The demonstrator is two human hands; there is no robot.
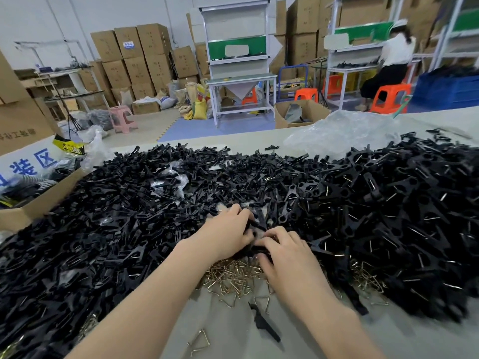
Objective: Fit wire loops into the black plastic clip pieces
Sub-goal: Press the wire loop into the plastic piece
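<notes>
While both sit just behind the heap of gold triangular wire loops, the left hand and right hand have fingers curled round black forked plastic clip pieces. Can't spot a loop held. I'd brace the clip, then press the wire in squarely.

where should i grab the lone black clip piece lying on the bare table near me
Probably pinch the lone clip piece across its narrow middle, coming from above. It lies flat and slanted on the table, with bare surface along both long edges.
</notes>
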